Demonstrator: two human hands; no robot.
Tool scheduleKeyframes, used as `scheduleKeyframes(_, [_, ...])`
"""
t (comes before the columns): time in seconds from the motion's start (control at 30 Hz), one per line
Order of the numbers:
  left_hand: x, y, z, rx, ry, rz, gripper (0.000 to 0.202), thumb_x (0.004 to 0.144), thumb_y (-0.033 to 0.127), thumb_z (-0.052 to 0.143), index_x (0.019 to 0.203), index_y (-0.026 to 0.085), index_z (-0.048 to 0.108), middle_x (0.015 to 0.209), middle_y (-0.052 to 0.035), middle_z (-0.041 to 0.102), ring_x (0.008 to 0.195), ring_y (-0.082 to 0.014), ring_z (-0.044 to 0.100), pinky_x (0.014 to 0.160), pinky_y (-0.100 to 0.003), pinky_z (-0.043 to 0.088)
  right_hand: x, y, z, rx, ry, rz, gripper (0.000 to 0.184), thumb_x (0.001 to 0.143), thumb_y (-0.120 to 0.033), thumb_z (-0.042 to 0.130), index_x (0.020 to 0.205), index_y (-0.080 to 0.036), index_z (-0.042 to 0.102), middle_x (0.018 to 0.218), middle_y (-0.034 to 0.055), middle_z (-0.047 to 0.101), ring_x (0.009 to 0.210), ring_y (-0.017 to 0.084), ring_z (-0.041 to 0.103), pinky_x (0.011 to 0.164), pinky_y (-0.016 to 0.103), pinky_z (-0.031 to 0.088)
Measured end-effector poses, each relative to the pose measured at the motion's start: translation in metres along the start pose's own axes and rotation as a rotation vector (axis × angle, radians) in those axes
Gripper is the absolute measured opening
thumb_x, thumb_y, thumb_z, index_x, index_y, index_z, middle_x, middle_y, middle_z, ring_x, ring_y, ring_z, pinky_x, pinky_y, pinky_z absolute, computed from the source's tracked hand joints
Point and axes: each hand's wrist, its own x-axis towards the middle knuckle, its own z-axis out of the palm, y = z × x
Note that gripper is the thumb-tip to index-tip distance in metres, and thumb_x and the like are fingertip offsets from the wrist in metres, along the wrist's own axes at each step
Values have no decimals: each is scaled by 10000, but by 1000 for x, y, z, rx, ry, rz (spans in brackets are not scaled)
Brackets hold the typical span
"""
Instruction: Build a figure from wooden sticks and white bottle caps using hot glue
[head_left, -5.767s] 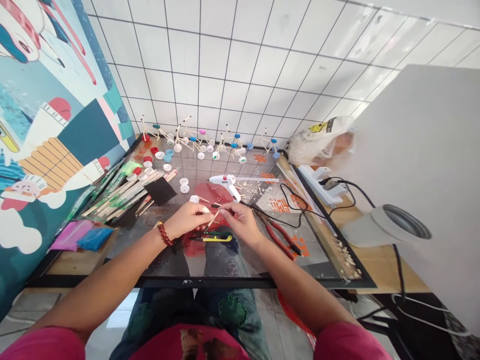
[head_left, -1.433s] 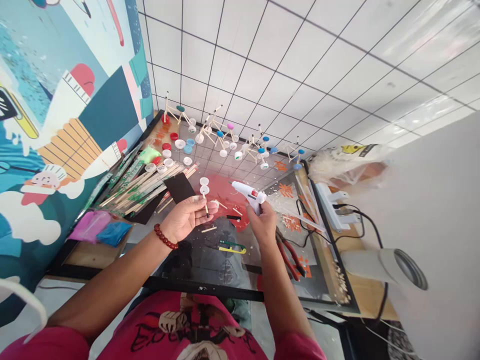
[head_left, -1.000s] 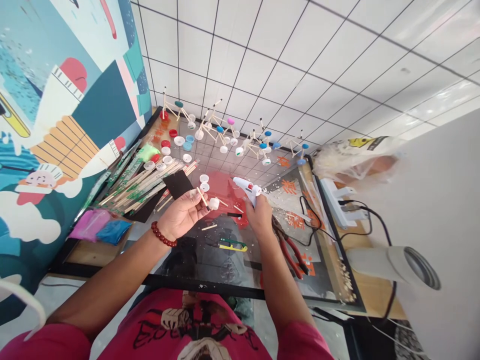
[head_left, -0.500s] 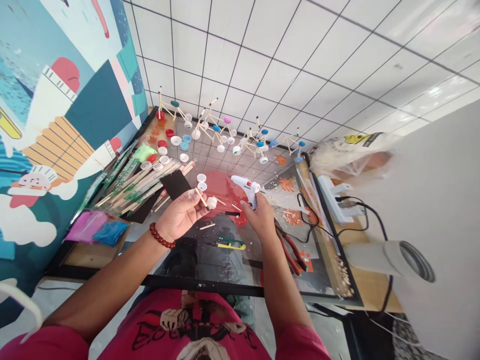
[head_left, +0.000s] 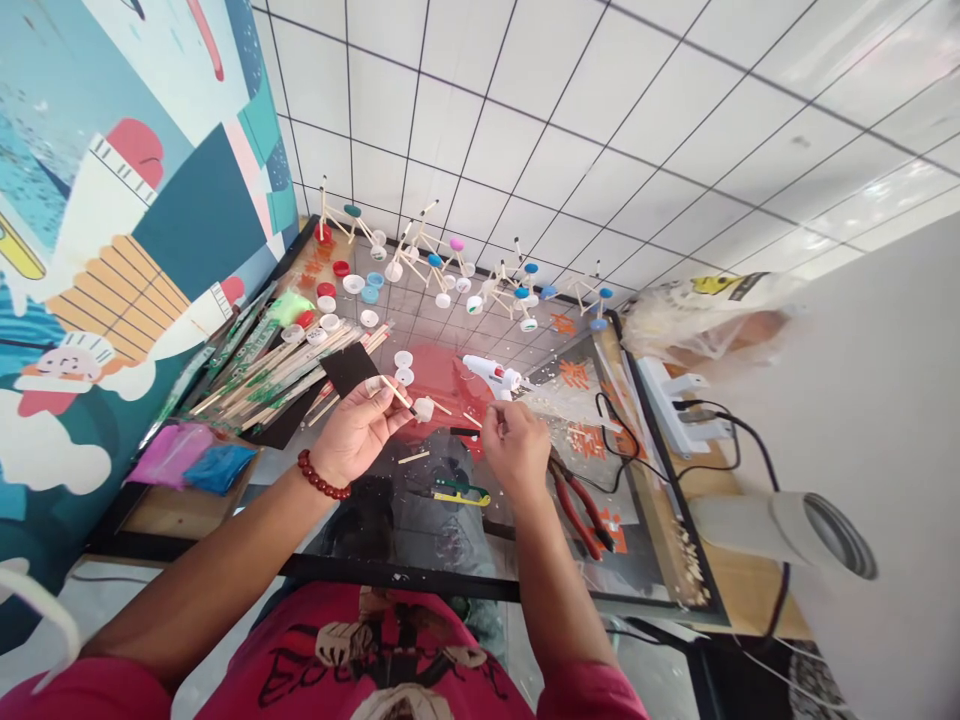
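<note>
My left hand [head_left: 360,425] pinches a short wooden stick [head_left: 396,392] with a black tip, palm turned up. Near its fingertips is a white bottle cap [head_left: 424,409]; whether the hand also holds it I cannot tell. My right hand [head_left: 516,448] is closed with its fingers curled, and what it holds, if anything, is hidden. Just behind it the white glue gun [head_left: 491,372] lies on the table, apart from the fingers. Beside its fingertips are a short stick piece [head_left: 472,420] and a small black strip [head_left: 464,432].
Along the back stand several stick-and-cap figures [head_left: 520,292]. Bundled sticks [head_left: 277,375] and loose caps lie left, with pink [head_left: 169,455] and blue packets [head_left: 220,468]. Yellow-green cutters [head_left: 461,497], red-handled pliers [head_left: 581,510], a black cable [head_left: 628,440] and a power strip [head_left: 675,405] are nearer or rightward.
My right hand has let go of the glue gun, drawn slightly toward me and curled its fingers. The gun now lies down. My left hand and its stick have barely moved.
</note>
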Motion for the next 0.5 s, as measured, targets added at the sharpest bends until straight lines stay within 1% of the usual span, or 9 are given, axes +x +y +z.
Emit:
scheduleKeyframes(0.1, [-1, -1, 2, 20, 16, 14, 144, 765, 185, 821, 785, 156, 681, 826, -6, 686, 794, -128, 661, 777, -270, 573, -5, -14, 8, 355, -123, -23, 252, 943, -310, 513, 866, -203, 727, 833, 60, 735, 748, 177, 646, 737, 306, 488])
scheduleKeyframes(0.17, [-2, -2, 4, 41, 19, 42, 157, 754, 199, 835, 788, 158, 688, 828, -6, 688, 793, -128, 661, 764, -262, 570, -10, -26, 13, 577, -175, 7, 201, 918, -332, 592, 852, -213, 739, 815, 34, 737, 725, 163, 650, 704, 288, 516])
scheduleKeyframes(0.2, [-3, -3, 5, 55, 15, 59, 170, 742, 211, 848, 785, 159, 691, 828, -6, 689, 791, -126, 661, 755, -256, 569, -13, -31, 15, 650, -184, 23, 169, 896, -331, 634, 840, -214, 743, 803, 26, 739, 713, 158, 653, 691, 282, 524])
scheduleKeyframes(0.27, [-4, -5, 8, 87, 0, 92, 210, 709, 245, 879, 780, 157, 701, 830, -7, 692, 787, -125, 662, 742, -244, 568, -16, -39, 19, 732, -183, 21, 126, 877, -309, 674, 867, -216, 759, 833, 24, 756, 747, 157, 678, 718, 281, 544])
scheduleKeyframes(0.37, [-5, -10, 9, 136, -14, 131, 256, 670, 277, 907, 778, 154, 711, 837, -12, 698, 788, -128, 673, 749, -247, 576, -19, -43, 25, 768, -150, -29, 135, 899, -268, 652, 936, -225, 775, 895, 32, 776, 816, 161, 710, 784, 293, 566])
scheduleKeyframes(0.5, [-5, -16, 8, 178, -2, 147, 268, 662, 296, 909, 769, 155, 708, 842, -16, 705, 778, -134, 686, 744, -261, 587, -21, -41, 28, 789, -102, -69, 146, 898, -231, 648, 953, -226, 783, 888, 39, 777, 794, 157, 714, 761, 281, 581])
